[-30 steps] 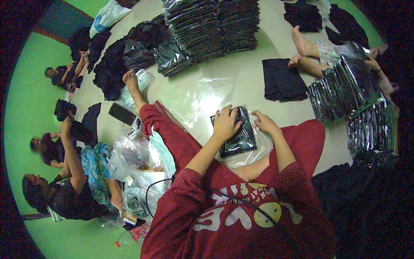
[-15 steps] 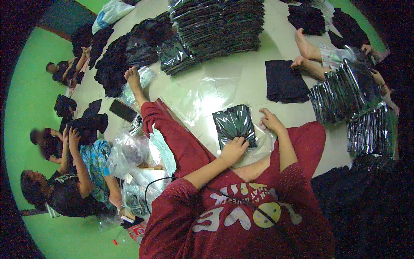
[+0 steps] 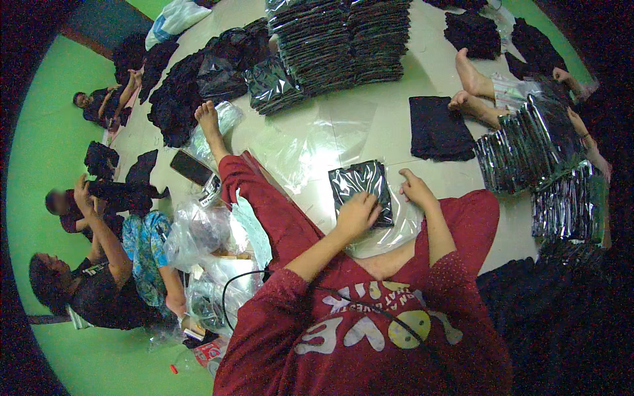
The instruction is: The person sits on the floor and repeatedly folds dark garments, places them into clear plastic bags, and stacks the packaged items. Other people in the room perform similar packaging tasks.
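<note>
A folded black garment in a clear plastic bag (image 3: 353,179) lies on the floor between my legs. My left hand (image 3: 358,214) rests on its shiny front, fingers stretched out and lying flat over the plastic. Beside the bag's right edge is my right hand (image 3: 416,188), its index finger extended and the others loosely bent, with nothing visible in its grasp. Loose clear film spreads from the bag's lower right side toward my bare ankle.
Tall stacks of bagged black garments (image 3: 340,46) stand ahead, with further stacks (image 3: 528,145) at right. A folded black cloth (image 3: 441,129) lies right of centre. Clear bags (image 3: 198,231), a phone (image 3: 191,167) and a co-worker (image 3: 99,284) are at left. A dark cable (image 3: 228,290) crosses my lap.
My left hand has slid forward over the bagged garment and flattened on it. My right hand has barely moved. At left, the co-worker's arms have shifted.
</note>
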The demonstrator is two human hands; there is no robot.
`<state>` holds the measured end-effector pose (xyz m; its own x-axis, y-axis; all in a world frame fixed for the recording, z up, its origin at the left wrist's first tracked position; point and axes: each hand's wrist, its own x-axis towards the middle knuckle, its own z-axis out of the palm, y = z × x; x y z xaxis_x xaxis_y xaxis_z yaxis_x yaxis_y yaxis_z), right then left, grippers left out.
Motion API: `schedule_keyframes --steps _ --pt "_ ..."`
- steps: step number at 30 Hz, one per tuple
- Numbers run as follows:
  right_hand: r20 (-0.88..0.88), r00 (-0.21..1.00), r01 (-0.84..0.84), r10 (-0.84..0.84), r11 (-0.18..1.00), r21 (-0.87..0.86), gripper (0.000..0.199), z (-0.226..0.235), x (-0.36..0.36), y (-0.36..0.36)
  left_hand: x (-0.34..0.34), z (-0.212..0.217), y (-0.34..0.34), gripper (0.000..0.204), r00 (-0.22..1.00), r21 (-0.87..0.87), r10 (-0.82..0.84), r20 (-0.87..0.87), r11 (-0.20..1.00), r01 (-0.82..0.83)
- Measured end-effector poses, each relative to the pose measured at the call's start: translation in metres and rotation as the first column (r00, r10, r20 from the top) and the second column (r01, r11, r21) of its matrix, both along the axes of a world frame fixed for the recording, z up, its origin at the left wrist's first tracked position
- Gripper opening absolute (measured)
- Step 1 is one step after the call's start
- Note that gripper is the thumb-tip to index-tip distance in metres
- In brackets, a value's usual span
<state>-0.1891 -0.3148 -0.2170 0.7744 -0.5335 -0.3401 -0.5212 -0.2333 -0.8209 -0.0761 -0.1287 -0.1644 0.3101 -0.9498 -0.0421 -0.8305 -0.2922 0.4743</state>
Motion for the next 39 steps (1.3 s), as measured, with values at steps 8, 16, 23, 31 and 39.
schedule_keyframes --steps 8,16,23,31,39 --pt "-0.034 0.999 0.011 -0.011 1.000 0.012 0.034 -0.002 -0.002 0.001 0.045 -0.003 -0.061 0.046 0.702 0.146 -0.606 0.373 0.786 0.601" --pt "-0.028 0.999 0.017 -0.016 0.998 0.054 0.034 0.003 -0.002 -0.002 0.116 0.073 -0.021 0.034 0.719 0.331 -0.531 0.449 0.846 0.419" --pt "-0.063 0.998 0.026 -0.021 0.997 0.079 0.036 0.008 0.002 -0.001 0.222 0.164 0.068 0.044 0.952 0.007 0.258 -0.166 0.966 -0.260" --pt "-0.125 0.991 0.038 -0.045 0.998 -0.058 0.038 0.011 0.005 0.002 0.346 0.164 0.029 0.035 0.756 -0.491 0.275 -0.595 0.619 -0.612" --pt "-0.169 0.985 0.025 -0.041 0.995 -0.094 0.041 0.014 0.008 0.002 0.431 0.052 -0.052 0.049 0.452 -0.145 0.584 -0.674 0.495 -0.857"
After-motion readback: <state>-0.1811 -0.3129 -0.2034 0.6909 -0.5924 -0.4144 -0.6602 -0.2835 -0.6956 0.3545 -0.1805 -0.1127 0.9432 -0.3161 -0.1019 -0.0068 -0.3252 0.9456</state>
